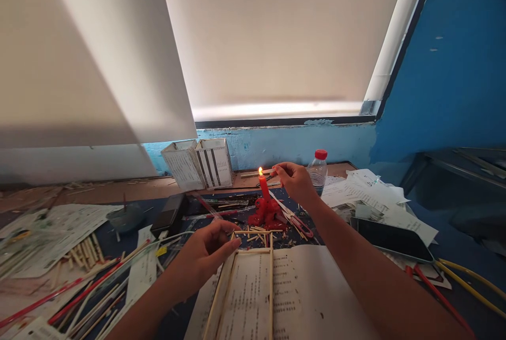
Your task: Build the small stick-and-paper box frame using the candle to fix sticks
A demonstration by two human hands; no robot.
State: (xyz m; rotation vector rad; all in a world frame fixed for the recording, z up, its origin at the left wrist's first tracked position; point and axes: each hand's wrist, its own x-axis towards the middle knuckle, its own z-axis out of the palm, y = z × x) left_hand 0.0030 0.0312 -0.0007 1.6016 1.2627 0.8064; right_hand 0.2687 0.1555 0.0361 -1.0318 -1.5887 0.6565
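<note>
Left hand (205,255): grip curled, hold unclear, just above a stick frame (253,250) lying on an open book (308,292). Right hand (295,183): grip pinched shut on a thin stick (271,174), just beside the flame (260,172) of a red candle (264,188) on the worktop (118,188).

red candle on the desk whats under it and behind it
The lit red candle stands on a lump of melted red wax, which covers the dark blue desk surface beneath it. Behind it are thin wooden sticks on a brown wooden ledge, then a chipped blue-painted wall.
</note>
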